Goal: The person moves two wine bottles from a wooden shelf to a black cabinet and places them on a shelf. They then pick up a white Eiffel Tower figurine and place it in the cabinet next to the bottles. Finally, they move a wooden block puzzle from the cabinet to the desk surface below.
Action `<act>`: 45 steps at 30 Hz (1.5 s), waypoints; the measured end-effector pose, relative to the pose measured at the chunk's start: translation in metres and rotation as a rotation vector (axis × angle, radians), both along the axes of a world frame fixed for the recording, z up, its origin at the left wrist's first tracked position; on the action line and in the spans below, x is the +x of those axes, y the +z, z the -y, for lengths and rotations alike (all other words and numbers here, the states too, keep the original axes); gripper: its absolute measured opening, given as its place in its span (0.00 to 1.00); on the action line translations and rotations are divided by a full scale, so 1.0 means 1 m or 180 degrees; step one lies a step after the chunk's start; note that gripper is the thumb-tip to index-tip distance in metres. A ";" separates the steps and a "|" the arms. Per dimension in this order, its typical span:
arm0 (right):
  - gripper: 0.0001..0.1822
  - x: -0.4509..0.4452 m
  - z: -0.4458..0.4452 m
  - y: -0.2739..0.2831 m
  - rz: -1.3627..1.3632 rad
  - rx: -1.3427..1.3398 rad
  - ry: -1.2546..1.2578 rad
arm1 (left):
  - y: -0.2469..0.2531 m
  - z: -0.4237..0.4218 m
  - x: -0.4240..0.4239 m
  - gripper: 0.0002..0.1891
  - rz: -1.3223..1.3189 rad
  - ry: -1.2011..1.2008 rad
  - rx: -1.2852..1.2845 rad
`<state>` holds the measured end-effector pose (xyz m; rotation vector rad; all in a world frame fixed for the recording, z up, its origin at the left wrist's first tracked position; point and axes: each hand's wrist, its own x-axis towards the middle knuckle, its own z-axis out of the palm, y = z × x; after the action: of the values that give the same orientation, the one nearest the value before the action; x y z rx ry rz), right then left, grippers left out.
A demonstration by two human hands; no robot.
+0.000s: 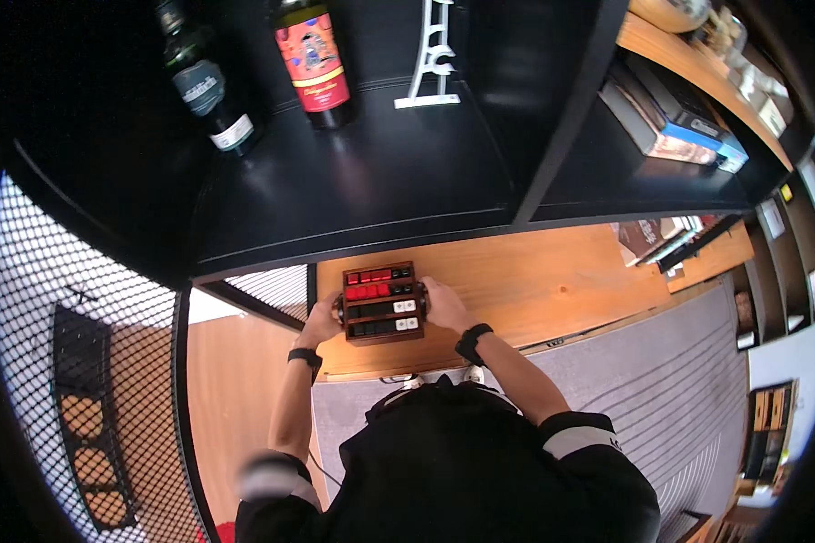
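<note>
A dark reddish-brown wooden case [384, 303] with several rows of small red, black and white blocks sits low over the wooden shelf board [516, 278]. On its left side, my left hand [320, 319] grips a round dark handle or knob. My right hand [445, 305] holds the matching side part at the right. Whether the case rests on the board or is slightly lifted, I cannot tell. Both wrists wear black bands.
The black shelf [353, 183] above holds a dark bottle [207, 88], a red-labelled bottle [312, 64] and a white letter ornament [435, 61]. Books [679, 122] lie in the right compartment; others [652, 237] stand below. Black mesh [95, 339] borders the left.
</note>
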<state>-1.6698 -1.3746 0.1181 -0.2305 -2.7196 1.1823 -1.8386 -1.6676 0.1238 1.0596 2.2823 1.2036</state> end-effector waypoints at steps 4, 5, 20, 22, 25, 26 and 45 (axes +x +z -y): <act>0.28 -0.003 -0.004 0.000 0.0144 0.0080 -0.0016 | 0.009 -0.004 0.001 0.33 -0.0474 0.0008 -0.0221; 0.28 -0.002 -0.008 -0.002 0.0123 0.0089 0.0012 | 0.010 -0.006 0.002 0.34 -0.0577 -0.0024 -0.0140; 0.29 0.052 -0.020 0.010 -0.0415 0.0390 -0.0258 | 0.006 -0.026 0.055 0.35 -0.0702 0.0302 0.0151; 0.31 0.061 -0.032 0.005 -0.0400 0.0389 -0.0272 | 0.006 -0.037 0.062 0.36 -0.0699 0.0246 0.0121; 0.33 0.079 -0.062 -0.002 -0.0058 0.0407 -0.0293 | 0.007 -0.060 0.075 0.36 -0.0736 0.0213 -0.0064; 0.33 0.086 -0.073 -0.005 -0.0072 0.0464 -0.0284 | 0.007 -0.070 0.081 0.36 -0.0770 0.0183 -0.0039; 0.34 0.235 -0.303 0.018 0.0202 0.0253 -0.0439 | 0.005 -0.310 0.217 0.37 -0.0741 0.0134 -0.0416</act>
<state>-1.4348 -1.0716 0.1361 -0.4446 -2.7468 1.0448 -1.6211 -1.3578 0.1292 1.1603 2.5314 0.9741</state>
